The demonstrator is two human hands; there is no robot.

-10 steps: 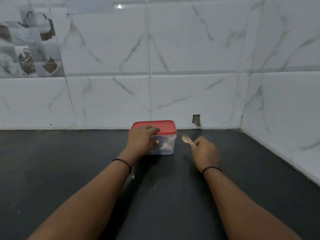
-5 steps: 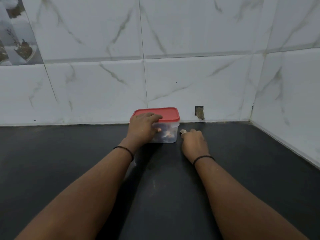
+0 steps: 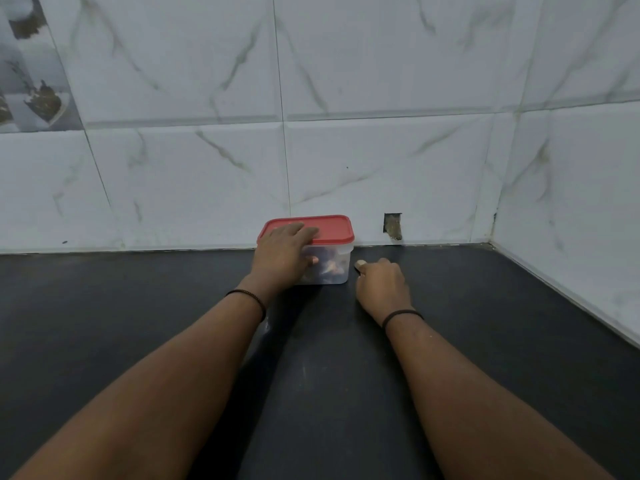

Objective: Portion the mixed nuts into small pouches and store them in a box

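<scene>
A clear plastic box (image 3: 332, 268) with a red lid (image 3: 332, 230) stands on the dark counter against the back wall, with pouches of nuts dimly visible inside. My left hand (image 3: 282, 252) grips the box, fingers lying over the lid's front left and thumb on the front wall. Just right of the box, my right hand (image 3: 381, 284) rests low on the counter, curled round a small pale spoon (image 3: 360, 263). Only the spoon's tip shows beyond the fingers.
The black counter (image 3: 329, 375) runs into a corner of white marble-look tiles (image 3: 381, 168), with the side wall close on the right. A small dark hole (image 3: 393, 225) breaks the back wall just right of the box.
My right hand has lowered the spoon from raised to down at the counter beside the box. The left hand has stayed on the box. The view has moved closer.
</scene>
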